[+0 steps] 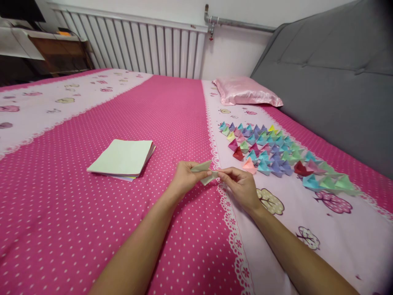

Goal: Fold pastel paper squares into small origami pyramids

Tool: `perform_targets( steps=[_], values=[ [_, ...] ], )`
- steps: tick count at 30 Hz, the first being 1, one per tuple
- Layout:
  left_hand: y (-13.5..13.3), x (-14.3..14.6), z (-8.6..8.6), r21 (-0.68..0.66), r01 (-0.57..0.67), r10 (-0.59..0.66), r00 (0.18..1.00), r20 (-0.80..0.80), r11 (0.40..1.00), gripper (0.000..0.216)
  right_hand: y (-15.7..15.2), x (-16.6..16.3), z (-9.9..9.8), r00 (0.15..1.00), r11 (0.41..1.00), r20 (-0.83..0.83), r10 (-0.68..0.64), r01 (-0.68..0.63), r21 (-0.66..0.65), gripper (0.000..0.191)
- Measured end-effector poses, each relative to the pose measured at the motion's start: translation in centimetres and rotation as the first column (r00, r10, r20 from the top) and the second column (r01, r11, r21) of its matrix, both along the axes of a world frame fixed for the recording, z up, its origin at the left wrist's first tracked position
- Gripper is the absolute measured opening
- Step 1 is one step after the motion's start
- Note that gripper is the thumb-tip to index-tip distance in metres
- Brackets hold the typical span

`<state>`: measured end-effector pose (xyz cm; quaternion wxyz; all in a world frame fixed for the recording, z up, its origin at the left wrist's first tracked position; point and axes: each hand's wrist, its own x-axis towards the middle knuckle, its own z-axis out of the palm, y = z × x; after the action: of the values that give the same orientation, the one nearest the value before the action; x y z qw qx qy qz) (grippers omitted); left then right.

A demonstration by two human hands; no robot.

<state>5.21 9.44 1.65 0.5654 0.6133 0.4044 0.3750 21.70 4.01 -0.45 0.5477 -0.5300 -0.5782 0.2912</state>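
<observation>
Both hands [184,177] pinch pale folded paper [202,166] — thin, sharp-cornered.

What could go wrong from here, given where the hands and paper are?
The folded paper might crease off line or tear, since the left hand and right hand both pinch it in mid-fold. The right hand is close to the nearest paper boats, so an outward swing could knock some over. The paper stack is uneven and might slide if bumped.
</observation>
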Motion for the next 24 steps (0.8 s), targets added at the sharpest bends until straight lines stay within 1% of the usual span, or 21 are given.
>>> perform_targets(
  steps=[4, 7, 10, 13, 15, 19, 24],
  values=[
    [-0.1, 0.1, -0.3, -0.067, 0.054, -0.052, 0.998, 0.034, 0.996, 0.023, 0.0, -0.3, 0.0, 0.999, 1.000, -0.039, 0.013, -0.014, -0.024, 0.018],
    [-0.1, 0.2, -0.5, -0.091, 0.107, -0.100, 0.992, 0.078, 0.990, 0.024, -0.1, -0.5, 0.0, 0.991, 0.994, -0.127, 0.051, -0.062, -0.090, 0.029],
    [-0.1, 0.2, -0.4, -0.084, 0.146, -0.133, 0.981, 0.142, 0.986, 0.024, -0.1, -0.6, 0.2, 0.973, 0.986, -0.222, 0.057, -0.090, -0.142, 0.032],
    [-0.1, 0.1, -0.1, -0.116, 0.160, -0.127, 0.959, 0.252, 0.980, 0.026, -0.1, -0.6, 0.4, 0.954, 0.985, -0.298, 0.025, -0.075, -0.157, 0.032],
    [0.0, 0.1, 0.1, -0.148, 0.157, -0.109, 0.951, 0.289, 0.976, 0.025, -0.1, -0.5, 0.5, 0.945, 0.983, -0.327, 0.014, -0.072, -0.166, 0.033],
    [-0.2, 0.1, 0.4, -0.196, 0.158, -0.102, 0.958, 0.268, 0.968, 0.022, -0.1, -0.4, 0.4, 0.939, 0.982, -0.344, 0.005, -0.069, -0.174, 0.033],
    [-0.4, 0.3, 0.8, -0.219, 0.114, -0.060, 0.969, 0.239, 0.969, 0.017, -0.1, -0.5, 0.5, 0.938, 0.986, -0.346, -0.015, -0.044, -0.161, 0.034]
  ],
)
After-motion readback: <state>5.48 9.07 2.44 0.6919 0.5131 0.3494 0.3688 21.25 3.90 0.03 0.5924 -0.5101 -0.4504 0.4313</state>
